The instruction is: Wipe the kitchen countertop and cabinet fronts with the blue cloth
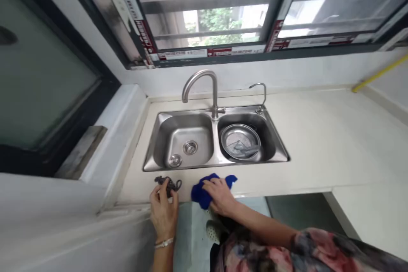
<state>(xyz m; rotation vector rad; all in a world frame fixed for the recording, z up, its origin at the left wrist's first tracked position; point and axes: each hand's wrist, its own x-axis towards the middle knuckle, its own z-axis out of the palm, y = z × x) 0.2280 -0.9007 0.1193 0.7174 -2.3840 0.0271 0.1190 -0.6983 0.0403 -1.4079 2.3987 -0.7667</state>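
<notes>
My left hand, with a bracelet at the wrist, pinches a small dark textured item with a loop at its right end. It lies on the counter in front of the left basin; its exact kind is not clear. To the right, a crumpled blue cloth rests at the counter's front edge. My right hand is closed over that cloth, pressing it to the surface, and one end sticks out past the fingers. Behind both hands is a steel double sink.
A tall tap stands behind the sink's divider, with a thin spout at right. A strainer basket lies in the left basin. The right basin holds a metal colander with a grey item inside. Pale counter extends right.
</notes>
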